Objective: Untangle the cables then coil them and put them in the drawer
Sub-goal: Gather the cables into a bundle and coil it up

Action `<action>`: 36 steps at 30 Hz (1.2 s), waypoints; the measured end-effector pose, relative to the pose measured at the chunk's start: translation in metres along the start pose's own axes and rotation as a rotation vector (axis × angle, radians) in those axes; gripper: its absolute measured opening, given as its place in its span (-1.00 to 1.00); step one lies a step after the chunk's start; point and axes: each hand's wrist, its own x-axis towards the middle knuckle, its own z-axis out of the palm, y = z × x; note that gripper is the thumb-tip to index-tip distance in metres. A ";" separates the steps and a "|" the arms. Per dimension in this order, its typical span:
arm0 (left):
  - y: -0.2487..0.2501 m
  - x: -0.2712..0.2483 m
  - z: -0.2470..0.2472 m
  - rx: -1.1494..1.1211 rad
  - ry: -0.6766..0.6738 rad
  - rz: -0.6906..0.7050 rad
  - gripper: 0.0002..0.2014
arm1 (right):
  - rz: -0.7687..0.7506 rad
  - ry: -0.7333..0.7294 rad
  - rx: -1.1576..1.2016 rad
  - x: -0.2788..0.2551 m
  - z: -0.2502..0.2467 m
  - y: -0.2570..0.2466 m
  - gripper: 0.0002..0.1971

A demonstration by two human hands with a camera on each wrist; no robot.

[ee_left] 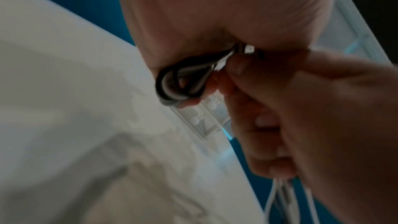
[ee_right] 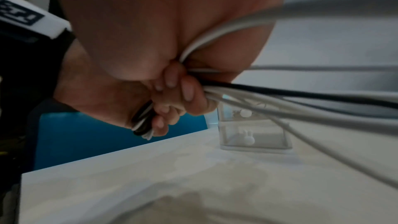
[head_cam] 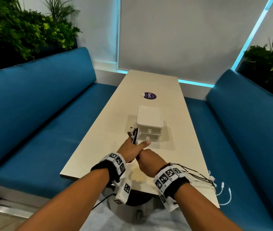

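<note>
Above the table's near end, my left hand [head_cam: 131,147] grips a small coil of black and white cables [head_cam: 135,136], its plug ends poking out toward the drawers. In the left wrist view the coil's loop [ee_left: 181,83] hangs under my palm. Touching it from the right, my right hand [head_cam: 149,158] is curled round the loose cable strands [ee_right: 301,101]. These strands [head_cam: 197,176] trail right across the table, and white plugs [head_cam: 222,185] hang over its edge. The white two-drawer box [head_cam: 149,124] stands just beyond the hands, both drawers closed.
The long pale table [head_cam: 149,84] carries a round purple sticker [head_cam: 150,95] beyond the box. Blue benches [head_cam: 32,114] run along both sides, with plants behind them. A dark lead [head_cam: 102,200] hangs below my left wrist camera.
</note>
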 end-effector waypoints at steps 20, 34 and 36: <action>0.028 0.019 -0.037 -0.611 0.365 -0.040 -0.57 | 0.093 -0.096 0.077 -0.004 0.001 0.037 -0.71; 0.009 0.017 -0.025 -0.140 0.300 0.038 -0.49 | 0.054 -0.093 -0.109 -0.006 0.005 0.034 -0.69; 0.008 0.013 -0.026 -0.133 0.276 0.009 -0.47 | 0.061 -0.088 -0.121 -0.008 0.004 0.031 -0.65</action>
